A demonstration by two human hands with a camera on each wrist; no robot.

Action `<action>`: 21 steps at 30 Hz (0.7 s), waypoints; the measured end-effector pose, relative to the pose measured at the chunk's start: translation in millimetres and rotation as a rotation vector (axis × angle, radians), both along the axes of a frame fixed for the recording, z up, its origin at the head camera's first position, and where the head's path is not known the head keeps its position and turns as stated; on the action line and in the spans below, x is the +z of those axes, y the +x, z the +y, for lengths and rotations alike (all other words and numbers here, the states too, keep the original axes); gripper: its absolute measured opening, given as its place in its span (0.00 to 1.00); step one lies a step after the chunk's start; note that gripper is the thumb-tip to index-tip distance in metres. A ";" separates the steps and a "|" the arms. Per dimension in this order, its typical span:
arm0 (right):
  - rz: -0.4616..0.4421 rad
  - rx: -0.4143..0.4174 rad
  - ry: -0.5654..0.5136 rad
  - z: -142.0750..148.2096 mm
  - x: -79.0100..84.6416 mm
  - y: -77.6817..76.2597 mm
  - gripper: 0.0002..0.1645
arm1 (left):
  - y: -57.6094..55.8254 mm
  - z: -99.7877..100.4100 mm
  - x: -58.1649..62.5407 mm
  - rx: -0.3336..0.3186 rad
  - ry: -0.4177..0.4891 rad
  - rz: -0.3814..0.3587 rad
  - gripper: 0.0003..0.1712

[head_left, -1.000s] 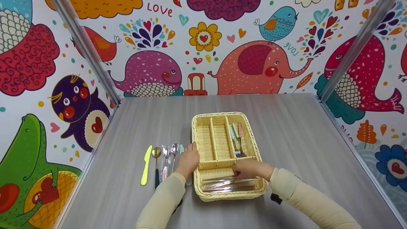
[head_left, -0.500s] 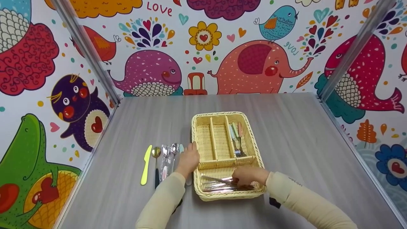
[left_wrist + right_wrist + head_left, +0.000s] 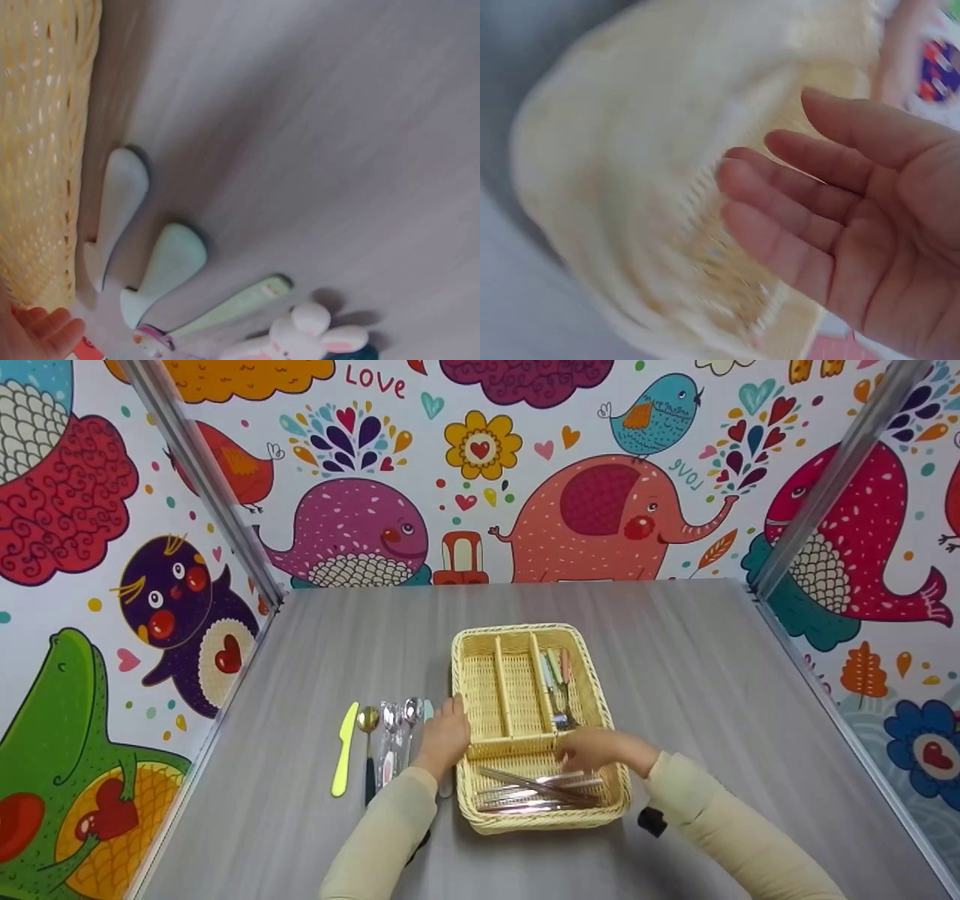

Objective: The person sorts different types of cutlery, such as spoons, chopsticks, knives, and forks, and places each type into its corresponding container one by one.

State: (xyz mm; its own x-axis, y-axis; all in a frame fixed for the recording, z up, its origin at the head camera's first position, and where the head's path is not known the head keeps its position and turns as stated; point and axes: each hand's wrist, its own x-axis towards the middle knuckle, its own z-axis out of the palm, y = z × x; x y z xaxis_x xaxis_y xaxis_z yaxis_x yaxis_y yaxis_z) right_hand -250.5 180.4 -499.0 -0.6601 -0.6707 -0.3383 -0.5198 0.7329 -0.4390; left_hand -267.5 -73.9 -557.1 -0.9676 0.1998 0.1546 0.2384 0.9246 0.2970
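Nothing's in your R hand (image 3: 596,750): fingers loosely extended, palm bare in the R wrist view; it's over the wicker basket (image 3: 478,682), by the cross divider (image 3: 499,748). Your L hand (image 3: 444,735) rests at the basket's L rim; can't tell if it pinches the rim or only touches.

Biggest first: grey table (image 3: 690,660), w/ the basket on it, approx. in front of you. One wide compt. on your side, three narrow ones beyond; of those, L & mid show bare floor. Dark sticks (image 3: 536,786), prob. metal chopsticks, lie in the near compt., slanted over shiny sticks (image 3: 517,808). Outside, L of basket, you've a row: black-handled gold spoon (image 3: 367,720), lime knife (image 3: 345,750), clear-wrapped spoon (image 3: 390,720), silver spoon (image 3: 413,711), & others part hidden by your L hand. Pastel-handled utensils (image 3: 551,675) sit in the far R compt., handles away from you.

Step in hand, prob.: tail end of setting dark sticks in the near compt., as they lie there ungripped. Next move likely calls for raising your R hand clear of divider & rim w/o snagging sticks, then going for the row; your L hand's contact should help stop the basket skidding.
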 end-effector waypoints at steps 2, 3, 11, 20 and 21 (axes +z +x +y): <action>0.062 -0.140 -0.156 8.9 4.8 -12.3 0.10 | -0.7 -0.2 0.2 0.005 0.008 -0.014 0.24; 0.115 -0.222 -0.223 13.3 6.6 -18.6 0.09 | -1.0 -0.2 0.3 0.007 0.011 -0.019 0.24; 0.099 -0.638 -0.205 49.4 -5.5 -49.5 0.36 | -1.0 -0.9 -0.7 0.003 -0.005 -0.016 0.24; -0.360 -0.764 -0.469 66.6 -25.3 -53.2 0.38 | -2.0 -0.6 -0.1 0.003 0.018 -0.006 0.23; -0.366 -0.753 -0.477 66.6 -25.0 -53.2 0.37 | -1.8 -0.9 0.9 0.000 0.014 -0.006 0.23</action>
State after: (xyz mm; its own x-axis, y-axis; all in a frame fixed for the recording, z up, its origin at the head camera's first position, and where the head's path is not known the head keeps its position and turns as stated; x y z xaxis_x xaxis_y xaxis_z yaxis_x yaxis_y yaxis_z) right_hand -303.7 247.0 -524.0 -0.8814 -0.2350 -0.4097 0.2419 0.5205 -0.8189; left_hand -269.3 -74.8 -556.2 -0.9684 0.1978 0.1516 0.2367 0.9203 0.3114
